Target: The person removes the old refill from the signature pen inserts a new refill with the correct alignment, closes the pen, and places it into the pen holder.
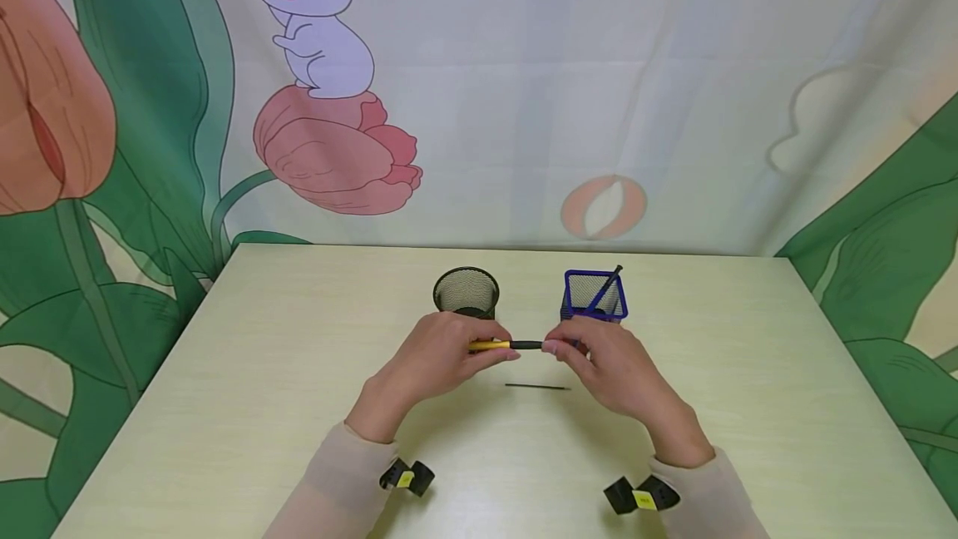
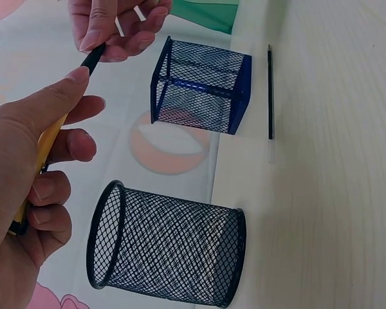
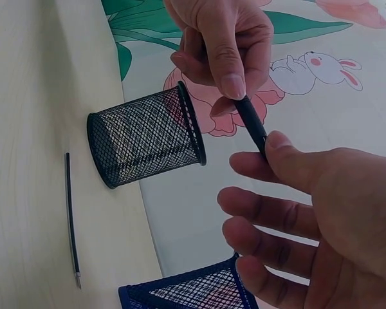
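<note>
My left hand (image 1: 449, 352) grips the yellow barrel of a pen (image 1: 490, 345), which lies nearly level above the table. The pen's black front part sticks out toward my right hand (image 1: 609, 360), whose thumb and index finger pinch its end. In the right wrist view the other fingers of that hand (image 3: 296, 219) are spread off the pen. Below both hands a thin dark pen refill (image 1: 536, 386) lies on the table; the left wrist view shows a clear section at one end of the refill (image 2: 271, 96).
Behind my left hand stands a round black mesh pen cup (image 1: 466, 289). A square blue mesh pen holder (image 1: 566, 294) stands behind my right hand, with a dark pen (image 1: 609, 281) leaning in it. A printed curtain (image 1: 486, 106) hangs behind the pale wooden table (image 1: 748, 356).
</note>
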Available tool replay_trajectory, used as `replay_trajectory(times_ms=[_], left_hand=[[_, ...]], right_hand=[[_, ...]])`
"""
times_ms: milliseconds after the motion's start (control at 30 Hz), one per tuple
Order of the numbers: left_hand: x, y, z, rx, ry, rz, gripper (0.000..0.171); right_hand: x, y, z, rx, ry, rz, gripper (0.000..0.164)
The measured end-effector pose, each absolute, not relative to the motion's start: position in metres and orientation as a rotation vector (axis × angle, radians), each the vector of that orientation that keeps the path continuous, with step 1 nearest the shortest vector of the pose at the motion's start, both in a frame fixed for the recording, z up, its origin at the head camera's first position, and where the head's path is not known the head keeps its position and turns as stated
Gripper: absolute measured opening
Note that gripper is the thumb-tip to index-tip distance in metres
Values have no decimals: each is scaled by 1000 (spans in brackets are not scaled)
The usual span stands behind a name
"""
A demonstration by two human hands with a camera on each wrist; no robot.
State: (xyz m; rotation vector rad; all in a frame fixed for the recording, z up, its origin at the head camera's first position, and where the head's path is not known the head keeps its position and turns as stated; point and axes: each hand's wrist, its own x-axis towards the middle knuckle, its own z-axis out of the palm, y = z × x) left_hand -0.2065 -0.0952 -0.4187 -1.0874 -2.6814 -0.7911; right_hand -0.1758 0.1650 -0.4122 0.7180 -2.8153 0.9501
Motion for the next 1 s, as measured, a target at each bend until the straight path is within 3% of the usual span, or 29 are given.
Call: replay_trajectory(times_ms=[600, 1000], left_hand=[[-206, -95, -418, -1098, -2679, -804, 19], [-207, -96, -418, -1097, -2692, -810, 19]], right_hand=[[-176, 164, -415, 676, -2878, 1033, 26], [-176, 164, -411, 653, -2889, 1040, 16]])
